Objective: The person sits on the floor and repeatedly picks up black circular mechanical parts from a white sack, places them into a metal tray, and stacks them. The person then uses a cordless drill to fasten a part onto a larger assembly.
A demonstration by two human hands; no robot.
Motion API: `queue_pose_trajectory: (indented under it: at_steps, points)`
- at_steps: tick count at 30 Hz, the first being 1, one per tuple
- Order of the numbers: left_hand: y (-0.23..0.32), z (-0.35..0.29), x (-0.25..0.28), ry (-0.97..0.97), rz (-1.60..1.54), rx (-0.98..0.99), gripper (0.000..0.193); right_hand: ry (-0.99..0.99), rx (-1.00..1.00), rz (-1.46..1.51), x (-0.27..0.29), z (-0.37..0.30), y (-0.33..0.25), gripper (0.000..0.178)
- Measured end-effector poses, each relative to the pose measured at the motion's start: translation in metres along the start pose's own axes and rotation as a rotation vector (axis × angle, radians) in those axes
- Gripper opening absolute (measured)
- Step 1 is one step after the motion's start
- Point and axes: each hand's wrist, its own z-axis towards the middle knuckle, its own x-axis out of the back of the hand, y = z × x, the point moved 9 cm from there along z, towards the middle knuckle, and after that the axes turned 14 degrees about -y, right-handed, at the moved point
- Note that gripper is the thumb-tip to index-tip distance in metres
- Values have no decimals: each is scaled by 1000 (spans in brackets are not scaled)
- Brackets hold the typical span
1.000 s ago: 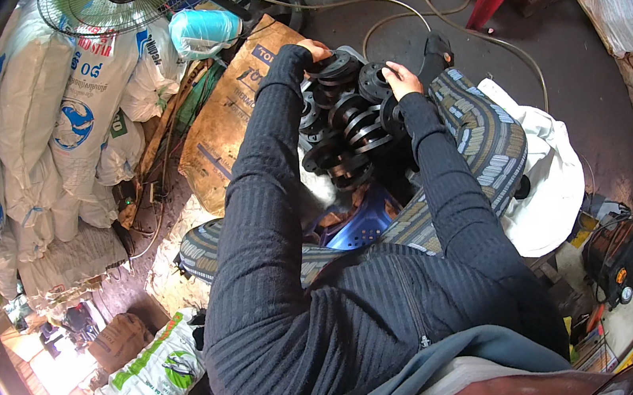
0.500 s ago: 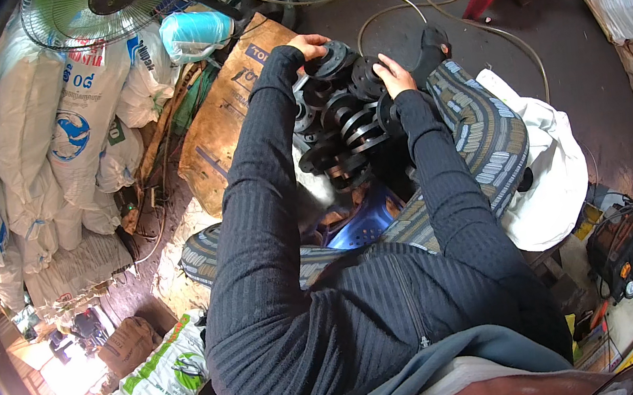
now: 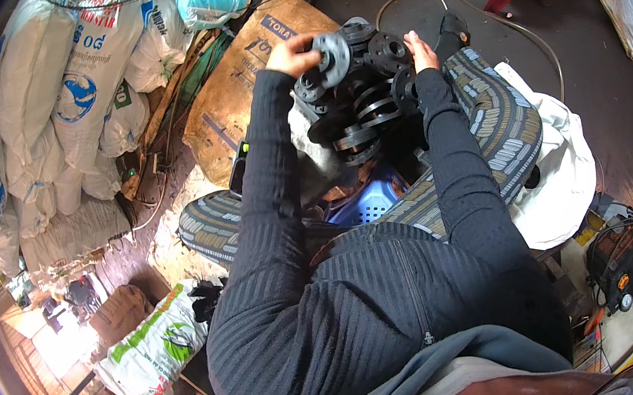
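In the head view, my left hand (image 3: 293, 57) is closed on a disc (image 3: 333, 59), my fingers bent at its left edge and the gap between them only as wide as that edge; just where my thumb presses I cannot tell. My right hand (image 3: 422, 54) is open, its fingers nearly straight and pointing up and a little to the left, beside a dark flange (image 3: 380, 55); whether my fingertips touch it I cannot tell. The disc is round, flat and grey, paler than the metal around it, with a darker raised hub, and it is tilted so that its broad face shows. The flange is almost black, with a round opening in its middle and small holes about it. The disc sits just right of my left hand's fingers, at the upper left of a pile (image 3: 377, 109) of dark round metal parts, some with bright rims, lying at many angles. The flange lies on the upper right of that pile, between the disc and my right hand. The pile is in front of me between my legs, with blue plastic (image 3: 377, 201) below it and cardboard (image 3: 238, 88) to its left.
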Motion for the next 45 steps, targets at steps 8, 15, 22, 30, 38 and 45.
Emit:
queue_pose_trajectory:
  at_steps: [8,15,22,30,38,45]
  points:
    - [-19,-87,1,489,605,96,51,43,29,113,-11,-13,-17,48]
    - [-54,-79,-27,366,640,209,61,40,34,222,-4,-8,-18,52]
    - [-66,-66,-40,303,521,251,72,-39,-16,172,-10,-8,-14,62]
    - [-82,-60,-32,350,565,506,58,1,7,199,-8,-7,-15,58]
    - [-59,-81,-31,653,621,363,41,35,-9,177,-6,-10,-17,52]
    - [61,-18,-158,334,871,-23,36,-68,-74,130,-4,5,-2,66]
